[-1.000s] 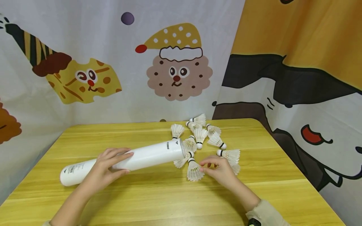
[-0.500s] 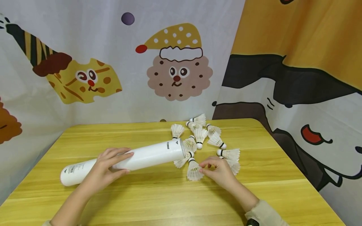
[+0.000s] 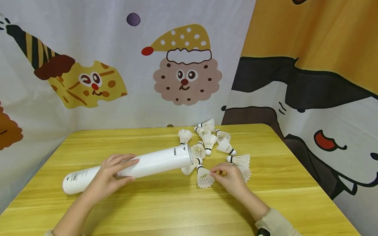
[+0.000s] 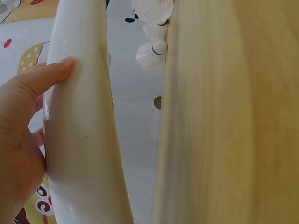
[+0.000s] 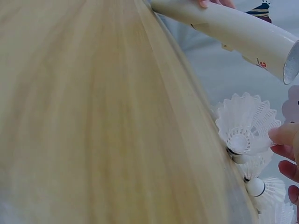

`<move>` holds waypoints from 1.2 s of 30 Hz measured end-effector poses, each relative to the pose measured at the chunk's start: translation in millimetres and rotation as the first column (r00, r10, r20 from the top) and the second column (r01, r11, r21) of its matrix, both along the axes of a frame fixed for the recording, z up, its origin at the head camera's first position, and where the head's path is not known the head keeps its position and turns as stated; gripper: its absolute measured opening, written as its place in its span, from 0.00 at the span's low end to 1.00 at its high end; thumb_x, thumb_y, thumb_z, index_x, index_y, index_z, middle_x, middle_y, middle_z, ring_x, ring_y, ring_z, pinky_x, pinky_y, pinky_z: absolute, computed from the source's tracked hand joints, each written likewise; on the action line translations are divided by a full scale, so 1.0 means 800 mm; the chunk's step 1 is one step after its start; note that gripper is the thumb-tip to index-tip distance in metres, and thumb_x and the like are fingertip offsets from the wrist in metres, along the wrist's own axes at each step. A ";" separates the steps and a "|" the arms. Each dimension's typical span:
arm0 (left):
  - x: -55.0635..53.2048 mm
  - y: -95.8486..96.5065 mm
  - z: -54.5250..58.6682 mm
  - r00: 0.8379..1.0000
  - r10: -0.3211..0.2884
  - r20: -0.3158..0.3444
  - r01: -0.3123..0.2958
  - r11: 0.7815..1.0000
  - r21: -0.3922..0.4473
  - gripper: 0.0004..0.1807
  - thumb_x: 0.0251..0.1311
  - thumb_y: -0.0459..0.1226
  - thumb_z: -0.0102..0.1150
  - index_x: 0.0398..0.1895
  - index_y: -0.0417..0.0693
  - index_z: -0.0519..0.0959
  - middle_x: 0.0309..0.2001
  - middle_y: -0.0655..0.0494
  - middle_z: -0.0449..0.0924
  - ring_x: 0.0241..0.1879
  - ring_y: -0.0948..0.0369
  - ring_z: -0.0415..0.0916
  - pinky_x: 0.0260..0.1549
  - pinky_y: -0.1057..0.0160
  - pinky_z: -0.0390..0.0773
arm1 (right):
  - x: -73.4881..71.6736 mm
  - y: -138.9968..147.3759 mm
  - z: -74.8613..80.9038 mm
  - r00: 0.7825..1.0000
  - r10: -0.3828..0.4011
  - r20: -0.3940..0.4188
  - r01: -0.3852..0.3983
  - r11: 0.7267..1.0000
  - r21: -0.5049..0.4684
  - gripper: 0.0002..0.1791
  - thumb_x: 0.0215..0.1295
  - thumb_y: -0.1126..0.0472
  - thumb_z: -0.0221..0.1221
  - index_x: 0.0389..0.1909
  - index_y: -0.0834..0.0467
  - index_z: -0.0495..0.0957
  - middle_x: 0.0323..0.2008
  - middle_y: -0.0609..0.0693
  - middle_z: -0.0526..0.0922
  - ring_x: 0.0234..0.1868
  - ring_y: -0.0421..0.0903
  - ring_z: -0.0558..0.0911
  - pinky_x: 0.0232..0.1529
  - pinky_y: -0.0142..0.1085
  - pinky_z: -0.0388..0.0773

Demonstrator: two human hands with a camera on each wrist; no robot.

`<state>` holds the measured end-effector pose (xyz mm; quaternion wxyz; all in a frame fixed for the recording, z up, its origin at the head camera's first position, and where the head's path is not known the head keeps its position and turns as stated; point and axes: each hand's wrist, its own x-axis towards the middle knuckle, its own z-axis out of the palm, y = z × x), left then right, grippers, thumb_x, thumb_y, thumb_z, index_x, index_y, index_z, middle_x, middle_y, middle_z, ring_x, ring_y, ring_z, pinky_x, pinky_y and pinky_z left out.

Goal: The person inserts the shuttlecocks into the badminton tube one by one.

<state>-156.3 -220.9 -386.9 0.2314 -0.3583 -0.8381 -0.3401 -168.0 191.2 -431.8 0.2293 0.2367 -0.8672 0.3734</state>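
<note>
A long white shuttlecock tube [image 3: 162, 161] lies slanted across the table, its right end raised. My left hand [image 3: 109, 173] grips it about the middle, thumb on the near side. In the right wrist view the tube's open end [image 5: 292, 65] shows a silvery inside. Just below that end is a white shuttlecock [image 3: 205, 177], cork away from me and skirt toward me. With thumb and forefinger my right hand [image 3: 231, 177] pinches the right edge of its skirt, seen closely in the right wrist view on the same shuttlecock [image 5: 250, 123].
Several more shuttlecocks [image 3: 209, 141] lie in a loose cluster behind the tube's open end. Others [image 3: 240, 161] rest just beyond the right hand. The wooden table [image 3: 159, 209] ends at a patterned curtain [image 3: 118, 114] behind.
The pinched shuttlecock has shifted slightly right along with the right fingertips in the last half second. The left hand and the tube have stayed in place.
</note>
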 end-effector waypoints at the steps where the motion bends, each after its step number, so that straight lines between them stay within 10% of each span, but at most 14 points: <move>1: 0.000 0.000 0.000 1.000 0.000 0.000 0.000 1.000 0.001 0.38 0.33 0.29 0.77 0.57 0.51 0.79 0.59 0.55 0.75 0.54 0.59 0.66 0.47 0.45 0.55 | 0.000 0.000 0.001 1.000 -0.010 -0.010 0.010 1.000 0.002 0.11 0.44 0.70 0.74 0.26 0.51 0.86 0.26 0.35 0.81 0.25 0.36 0.74 0.25 0.31 0.71; 36: 0.001 -0.003 -0.002 0.998 0.013 0.064 -0.013 1.000 -0.015 0.37 0.37 0.30 0.78 0.57 0.53 0.79 0.58 0.52 0.75 0.55 0.60 0.65 0.48 0.43 0.55 | 0.010 -0.004 0.053 0.995 -0.019 -0.095 0.003 0.985 -0.170 0.11 0.44 0.80 0.69 0.25 0.62 0.84 0.14 0.45 0.68 0.18 0.38 0.61 0.20 0.22 0.56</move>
